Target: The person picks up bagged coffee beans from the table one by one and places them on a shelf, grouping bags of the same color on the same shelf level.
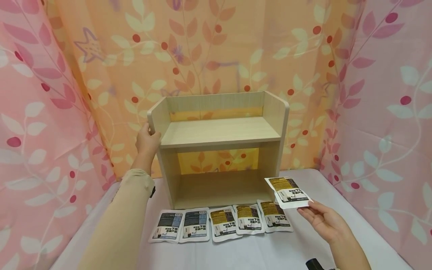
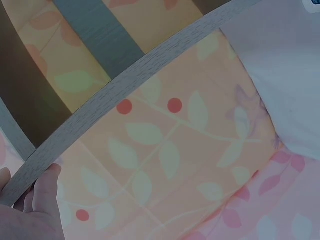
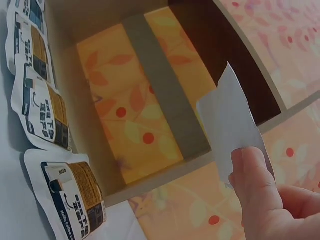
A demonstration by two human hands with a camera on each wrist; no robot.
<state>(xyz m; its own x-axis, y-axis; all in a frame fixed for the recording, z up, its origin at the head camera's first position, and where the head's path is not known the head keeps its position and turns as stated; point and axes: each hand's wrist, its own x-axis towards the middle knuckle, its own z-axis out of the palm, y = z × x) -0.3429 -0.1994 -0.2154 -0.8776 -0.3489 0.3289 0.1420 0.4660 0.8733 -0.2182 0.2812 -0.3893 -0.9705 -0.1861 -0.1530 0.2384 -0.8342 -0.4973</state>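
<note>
A light wooden two-tier shelf (image 1: 219,131) stands on the table. The left hand (image 1: 147,139) grips the edge of its left side panel (image 2: 95,115), with the thumb on one face and fingers on the other. Off the shelf's lower right corner, the right hand (image 1: 322,219) pinches a white packet with a brown label (image 1: 288,192) by its near corner. In the right wrist view the packet's plain white back (image 3: 230,125) shows, fingers across it. Along the shelf's front lie several similar packets: two with blue labels (image 1: 195,225) on the left, three with brown labels (image 1: 249,219) on the right.
A white cloth (image 1: 202,257) covers the table. Patterned curtains stand on three sides: an orange one (image 1: 209,45) behind the shelf and pink ones at the left (image 1: 40,123) and right (image 1: 388,112). Through the shelf's open back the orange curtain shows.
</note>
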